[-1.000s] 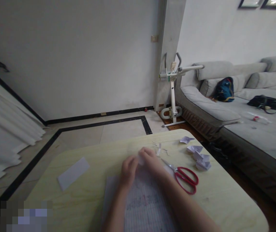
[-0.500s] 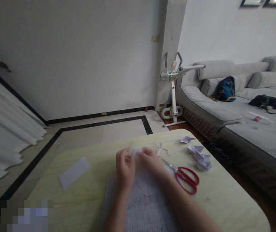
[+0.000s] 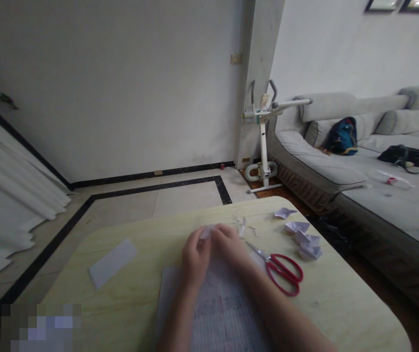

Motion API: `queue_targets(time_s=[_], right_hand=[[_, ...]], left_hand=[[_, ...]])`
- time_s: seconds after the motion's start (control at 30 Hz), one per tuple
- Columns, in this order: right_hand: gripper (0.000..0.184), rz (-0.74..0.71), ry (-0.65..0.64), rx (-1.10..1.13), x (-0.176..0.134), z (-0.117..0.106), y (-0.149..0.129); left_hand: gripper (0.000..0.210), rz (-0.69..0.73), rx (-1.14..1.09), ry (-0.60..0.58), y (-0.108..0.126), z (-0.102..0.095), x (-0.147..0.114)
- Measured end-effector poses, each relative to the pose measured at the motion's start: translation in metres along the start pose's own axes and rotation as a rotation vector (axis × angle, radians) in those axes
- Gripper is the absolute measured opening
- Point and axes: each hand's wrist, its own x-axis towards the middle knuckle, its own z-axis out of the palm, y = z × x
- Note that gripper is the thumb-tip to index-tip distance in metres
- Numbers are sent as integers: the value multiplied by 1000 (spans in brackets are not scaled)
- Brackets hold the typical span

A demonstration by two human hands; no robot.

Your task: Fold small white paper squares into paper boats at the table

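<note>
A small piece of white paper (image 3: 206, 231) is pinched between my two hands, above the far end of a lined, written sheet (image 3: 224, 313). My left hand (image 3: 195, 252) has its fingers curled round the paper's left side. My right hand (image 3: 230, 244) grips it from the right, its fingers pressed together. Most of the paper is hidden by the fingers, so its folds cannot be made out. To the right of my right hand lie red-handled scissors (image 3: 284, 274), blades pointing up and left. Thin paper scraps (image 3: 243, 228) lie just beyond them.
Several folded paper pieces (image 3: 309, 244) sit along the right side of the wooden table (image 3: 341, 303). A white paper rectangle (image 3: 112, 263) lies at the left. Beyond the table are an exercise machine (image 3: 263, 142) and a grey sofa (image 3: 315, 161).
My left hand has shifted slightly right, closer to my right hand, and its fingers have closed further round the paper. The scissors and other papers stay where they were.
</note>
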Motion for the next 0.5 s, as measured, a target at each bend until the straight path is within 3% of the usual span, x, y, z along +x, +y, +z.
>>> queue_targets(time_s=[0.23, 0.5], right_hand=[[11, -33, 141, -15, 2, -1, -3], [11, -20, 147, -32, 2, -1, -6]], left_hand=[[27, -65, -85, 34, -2, 1, 1], [32, 2, -38, 16, -6, 1, 1]])
